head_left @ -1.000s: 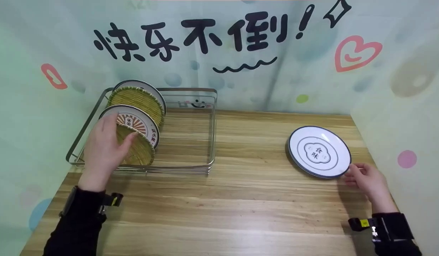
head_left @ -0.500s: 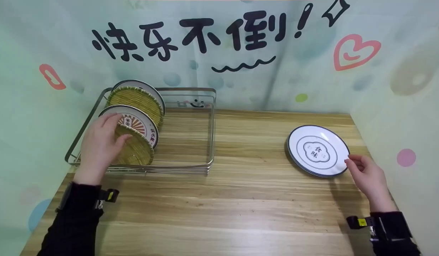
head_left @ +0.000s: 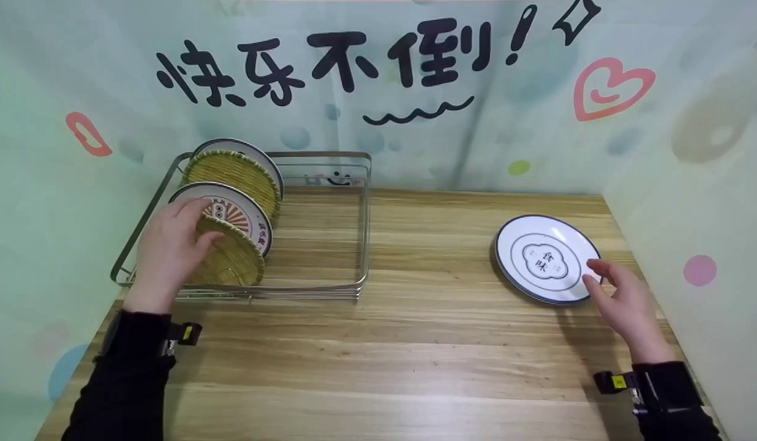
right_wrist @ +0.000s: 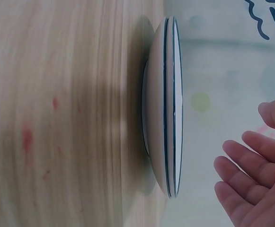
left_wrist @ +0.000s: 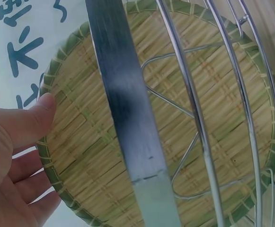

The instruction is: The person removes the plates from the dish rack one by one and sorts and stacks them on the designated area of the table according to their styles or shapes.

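In the head view my left hand [head_left: 170, 245] is at the front woven bamboo tray [head_left: 234, 263], which stands on edge in a wire rack [head_left: 365, 245]. Its thumb overlaps the tray's rim in the left wrist view, while the relaxed fingers are partly hidden behind the woven disc [left_wrist: 99, 137]. My right hand [head_left: 626, 300] hovers by the right edge of a blue-rimmed white plate [head_left: 568, 245], fingers spread loosely with nothing in them. From the side, the right wrist view shows two stacked plates [right_wrist: 158, 109] lying on the table, apart from the open palm.
Behind the front tray stand a plate with a red sunburst [head_left: 262, 226], another woven tray [head_left: 231, 174] and a further plate [head_left: 274, 165]. A printed cloth backdrop [head_left: 427, 147] borders the wooden table [head_left: 415, 343].
My right hand has risen and shifted left, from beside the plate's edge to over it. The left hand has slid slightly left; the trays and plates stay put.
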Demonstrator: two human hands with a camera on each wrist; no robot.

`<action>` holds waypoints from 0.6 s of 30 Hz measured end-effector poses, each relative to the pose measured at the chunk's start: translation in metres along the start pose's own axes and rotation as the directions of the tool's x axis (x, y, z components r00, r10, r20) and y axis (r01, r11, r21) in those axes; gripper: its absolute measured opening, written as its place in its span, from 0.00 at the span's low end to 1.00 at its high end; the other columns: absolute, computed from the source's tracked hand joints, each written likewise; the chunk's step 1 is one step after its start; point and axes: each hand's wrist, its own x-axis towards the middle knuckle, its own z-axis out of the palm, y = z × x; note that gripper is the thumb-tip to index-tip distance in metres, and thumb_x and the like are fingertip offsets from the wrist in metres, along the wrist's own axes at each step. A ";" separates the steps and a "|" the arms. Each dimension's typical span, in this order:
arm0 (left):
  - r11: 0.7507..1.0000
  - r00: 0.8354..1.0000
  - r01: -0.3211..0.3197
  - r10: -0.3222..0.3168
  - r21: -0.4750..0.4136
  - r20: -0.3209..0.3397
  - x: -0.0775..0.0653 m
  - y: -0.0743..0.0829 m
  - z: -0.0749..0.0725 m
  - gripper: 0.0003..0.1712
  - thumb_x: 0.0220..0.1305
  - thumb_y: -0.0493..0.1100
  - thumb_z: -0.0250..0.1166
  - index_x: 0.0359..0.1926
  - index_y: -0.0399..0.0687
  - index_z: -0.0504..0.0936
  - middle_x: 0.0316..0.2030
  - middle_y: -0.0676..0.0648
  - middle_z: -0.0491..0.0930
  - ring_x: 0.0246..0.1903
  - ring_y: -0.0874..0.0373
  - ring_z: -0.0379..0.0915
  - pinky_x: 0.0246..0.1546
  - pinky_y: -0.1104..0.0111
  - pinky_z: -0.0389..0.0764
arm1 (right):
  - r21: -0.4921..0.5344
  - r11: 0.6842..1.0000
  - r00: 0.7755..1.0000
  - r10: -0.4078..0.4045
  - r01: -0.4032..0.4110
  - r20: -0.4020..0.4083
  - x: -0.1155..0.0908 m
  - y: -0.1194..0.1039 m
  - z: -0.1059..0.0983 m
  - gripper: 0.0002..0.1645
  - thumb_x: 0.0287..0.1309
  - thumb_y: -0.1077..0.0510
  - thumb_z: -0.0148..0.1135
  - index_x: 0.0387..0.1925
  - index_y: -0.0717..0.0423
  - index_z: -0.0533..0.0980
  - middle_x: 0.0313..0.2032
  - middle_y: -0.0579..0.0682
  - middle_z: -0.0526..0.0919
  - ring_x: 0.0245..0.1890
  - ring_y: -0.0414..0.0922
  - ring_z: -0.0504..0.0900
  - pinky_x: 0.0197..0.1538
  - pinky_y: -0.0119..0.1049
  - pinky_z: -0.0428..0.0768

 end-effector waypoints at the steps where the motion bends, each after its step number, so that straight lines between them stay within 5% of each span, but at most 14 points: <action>1: 1.000 1.000 0.004 -0.004 -0.001 0.003 0.000 0.000 0.000 0.33 0.47 0.28 0.76 0.56 0.27 0.75 0.52 0.27 0.76 0.52 0.32 0.71 0.59 0.42 0.69 | 0.002 1.000 1.000 -0.019 0.019 -0.003 0.000 0.000 0.001 0.24 0.69 0.58 0.58 0.57 0.75 0.71 0.55 0.72 0.76 0.59 0.69 0.71 0.60 0.64 0.67; 18: 0.999 1.000 0.025 -0.025 0.030 0.005 -0.003 -0.014 0.004 0.28 0.52 0.28 0.73 0.55 0.27 0.76 0.49 0.27 0.78 0.50 0.31 0.72 0.55 0.42 0.72 | -0.002 0.988 0.988 -0.157 0.157 -0.002 0.000 -0.001 0.011 0.27 0.62 0.63 0.65 0.58 0.73 0.71 0.56 0.72 0.75 0.59 0.70 0.69 0.61 0.66 0.64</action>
